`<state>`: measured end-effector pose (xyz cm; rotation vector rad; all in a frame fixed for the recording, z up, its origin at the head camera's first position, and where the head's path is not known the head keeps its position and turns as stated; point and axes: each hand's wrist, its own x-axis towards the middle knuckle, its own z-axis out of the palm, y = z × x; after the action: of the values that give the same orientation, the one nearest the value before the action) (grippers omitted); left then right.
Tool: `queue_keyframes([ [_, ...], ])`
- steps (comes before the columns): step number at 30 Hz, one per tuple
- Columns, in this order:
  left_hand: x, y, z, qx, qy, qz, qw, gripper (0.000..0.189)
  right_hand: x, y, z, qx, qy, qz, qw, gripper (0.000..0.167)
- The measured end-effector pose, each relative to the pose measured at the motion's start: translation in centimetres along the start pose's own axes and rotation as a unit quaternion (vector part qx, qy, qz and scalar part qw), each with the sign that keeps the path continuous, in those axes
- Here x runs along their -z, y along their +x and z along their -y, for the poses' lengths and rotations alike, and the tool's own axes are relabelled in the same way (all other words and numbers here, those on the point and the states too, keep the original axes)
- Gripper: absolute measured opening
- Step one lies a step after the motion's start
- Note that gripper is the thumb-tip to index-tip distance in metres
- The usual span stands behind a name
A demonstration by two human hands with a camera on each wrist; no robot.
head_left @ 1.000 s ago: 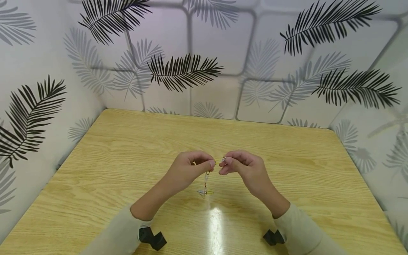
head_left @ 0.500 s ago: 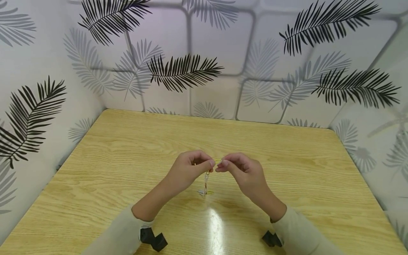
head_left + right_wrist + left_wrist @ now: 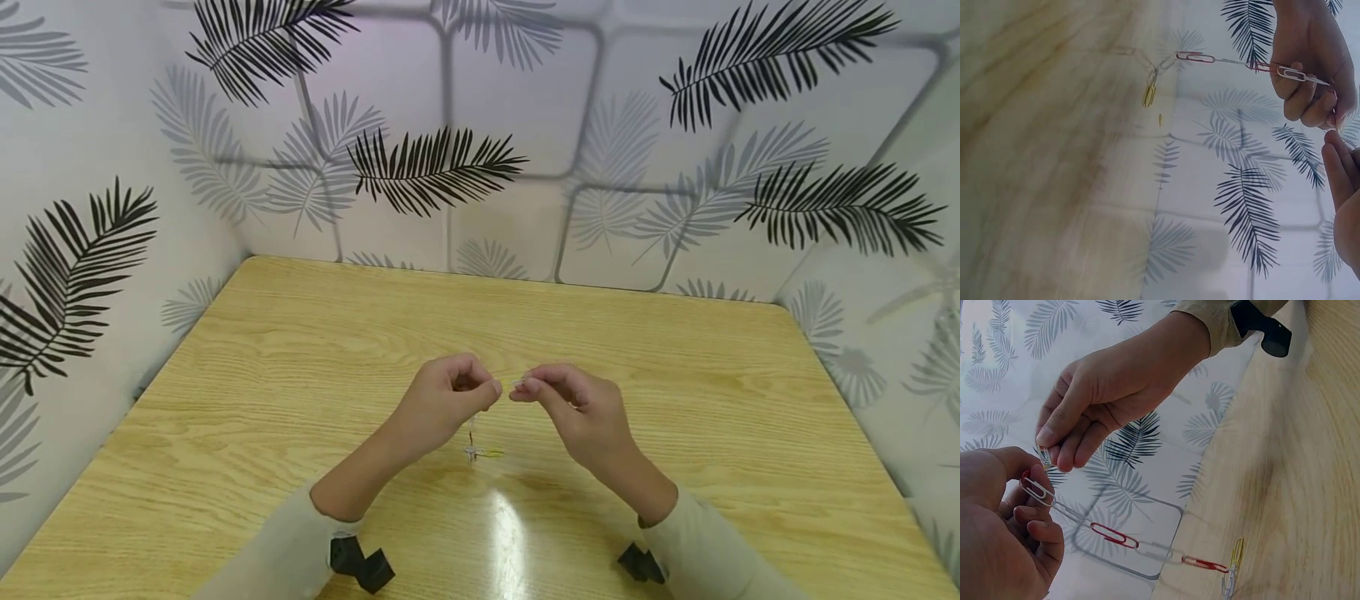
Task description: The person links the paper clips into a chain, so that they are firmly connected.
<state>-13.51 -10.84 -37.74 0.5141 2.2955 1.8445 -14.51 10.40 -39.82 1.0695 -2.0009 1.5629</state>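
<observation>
My left hand (image 3: pixel 450 392) pinches the upper end of a chain of linked paper clips (image 3: pixel 1114 535), in red and white, that hangs down toward the table. Facing it, my right hand (image 3: pixel 588 408) pinches a pale paper clip (image 3: pixel 1045 455) between thumb and fingers. A small gap separates the two hands' fingertips in the head view. At the chain's bottom end, a yellow paper clip (image 3: pixel 1238 551) and white ones lie at the tabletop. Fingers partly hide the topmost clip of the chain.
The wood-grain table (image 3: pixel 337 333) spreads under both hands, with a bright glare streak near its front. Behind and beside it stand walls with a leaf pattern (image 3: pixel 435 171). Black trackers (image 3: pixel 360 564) sit on both sleeves.
My right hand has moved left, closer to the left fingertips, then drawn back slightly. The left hand has turned a little, and the hanging chain has shifted left.
</observation>
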Motion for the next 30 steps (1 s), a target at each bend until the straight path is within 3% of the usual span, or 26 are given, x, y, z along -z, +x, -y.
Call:
queue_keyframes([
  [4,0.0,0.1,0.1,0.006,-0.007,0.0,1.0,0.015,0.2,0.2,0.1,0.012,-0.02,-0.003,0.9997,0.022],
  [13,0.0,0.3,0.3,0.007,-0.039,0.006,0.9992,0.017,0.7,0.1,0.7,-0.079,0.037,-0.014,0.9961,0.01],
  [18,0.0,0.4,0.5,0.008,-0.045,0.02,0.9988,0.016,0.9,0.0,0.9,-0.109,0.075,-0.021,0.991,0.01],
  [30,0.7,0.7,0.8,0.011,0.023,0.026,0.9993,0.017,0.7,0.2,1.1,-0.156,0.093,-0.03,0.9829,0.014],
])
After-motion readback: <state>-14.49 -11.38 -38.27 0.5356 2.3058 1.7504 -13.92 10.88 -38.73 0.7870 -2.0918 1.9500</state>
